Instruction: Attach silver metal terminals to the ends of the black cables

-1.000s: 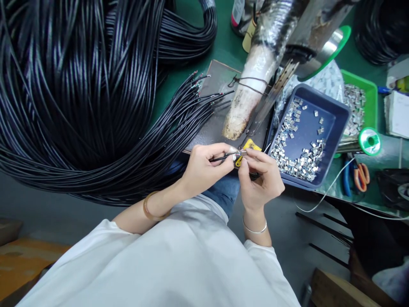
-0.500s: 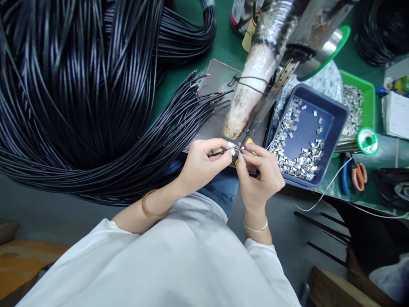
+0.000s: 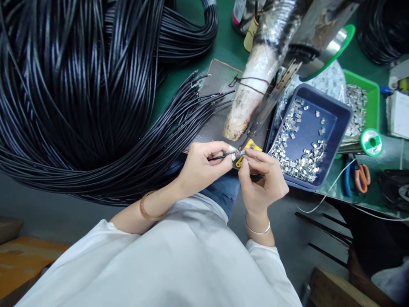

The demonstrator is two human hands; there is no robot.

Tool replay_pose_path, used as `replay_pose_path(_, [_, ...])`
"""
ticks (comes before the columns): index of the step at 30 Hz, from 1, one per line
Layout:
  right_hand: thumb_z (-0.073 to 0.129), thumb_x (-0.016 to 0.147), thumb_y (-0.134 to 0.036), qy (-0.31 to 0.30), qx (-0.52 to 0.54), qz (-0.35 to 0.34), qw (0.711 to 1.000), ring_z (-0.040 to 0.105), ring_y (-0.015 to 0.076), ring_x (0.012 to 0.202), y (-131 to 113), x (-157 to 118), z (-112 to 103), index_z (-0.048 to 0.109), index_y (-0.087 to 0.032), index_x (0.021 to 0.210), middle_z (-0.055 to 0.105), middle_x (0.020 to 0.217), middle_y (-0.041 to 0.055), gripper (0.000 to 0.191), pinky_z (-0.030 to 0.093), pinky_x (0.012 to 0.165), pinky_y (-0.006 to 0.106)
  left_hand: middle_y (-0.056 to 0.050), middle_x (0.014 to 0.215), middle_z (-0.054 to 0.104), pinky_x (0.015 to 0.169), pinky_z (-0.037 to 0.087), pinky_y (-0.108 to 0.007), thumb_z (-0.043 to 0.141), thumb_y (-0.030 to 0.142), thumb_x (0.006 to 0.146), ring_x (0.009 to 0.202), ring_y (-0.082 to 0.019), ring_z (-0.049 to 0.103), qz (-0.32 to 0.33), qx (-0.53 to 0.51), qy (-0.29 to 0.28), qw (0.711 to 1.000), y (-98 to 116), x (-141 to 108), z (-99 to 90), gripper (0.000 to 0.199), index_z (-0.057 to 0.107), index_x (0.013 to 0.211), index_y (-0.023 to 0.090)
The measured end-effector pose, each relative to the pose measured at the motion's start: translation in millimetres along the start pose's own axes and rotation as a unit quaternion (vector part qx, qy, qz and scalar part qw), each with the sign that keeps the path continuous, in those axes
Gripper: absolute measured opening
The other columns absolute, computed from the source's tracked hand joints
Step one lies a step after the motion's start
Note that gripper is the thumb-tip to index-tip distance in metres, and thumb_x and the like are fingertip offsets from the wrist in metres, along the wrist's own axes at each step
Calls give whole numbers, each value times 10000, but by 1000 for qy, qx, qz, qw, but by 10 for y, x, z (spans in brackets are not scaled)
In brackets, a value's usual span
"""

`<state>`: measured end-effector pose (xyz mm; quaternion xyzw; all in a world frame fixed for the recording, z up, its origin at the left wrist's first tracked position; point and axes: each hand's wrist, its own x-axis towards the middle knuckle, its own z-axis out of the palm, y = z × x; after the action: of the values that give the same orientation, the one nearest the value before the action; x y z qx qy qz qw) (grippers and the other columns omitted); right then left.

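Observation:
Between its thumb and fingers my left hand (image 3: pixel 207 164) pinches a black cable (image 3: pixel 219 157) near its end, with white wraps on the fingertips. My right hand (image 3: pixel 263 177) is closed in a pinch on a small silvery metal connector (image 3: pixel 242 152) at the cable's tip. The two hands almost meet; whether the wires touch the connector is too small to tell. Just behind the fingertips lies a yellow piece (image 3: pixel 254 145) on a dark board. Above the hands hangs the stained, whitish end of a plastic-wrapped duct (image 3: pixel 238 115).
A large bundle of black cables (image 3: pixel 76 85) fills the left, its stripped ends (image 3: pixel 220 94) over the board. Right of my hands stand a blue tray (image 3: pixel 340 123) of metal connectors, a green tray (image 3: pixel 373 98), a solder spool (image 3: pixel 371 142) and pliers (image 3: pixel 362 178).
Both hands have come slightly lower, and the right has shifted a little rightward, showing more of the yellow piece. The cable and connector stay pinched. The view has shifted slightly.

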<state>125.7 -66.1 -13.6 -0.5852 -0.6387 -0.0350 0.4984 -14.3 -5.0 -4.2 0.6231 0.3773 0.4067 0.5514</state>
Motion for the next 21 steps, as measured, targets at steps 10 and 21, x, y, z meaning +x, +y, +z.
replay_pose_path(10, [682,831,-104,15,17,12,1000,743,149,871,-17,6,7,626,-223,938,746,1023,21,169,631,643,260,75,523,343,436,202,-180,617,148,802,477,-38,264,13,-4,16,1000,7,9,22,67,677,788,120])
replay_pose_path(21, [696,802,-60,26,19,5,999,748,145,830,-17,-26,14,619,-220,919,752,1003,24,212,636,671,263,72,538,336,432,178,-183,615,178,831,486,-43,250,-20,-36,-5,999,-1,-20,14,81,658,786,127])
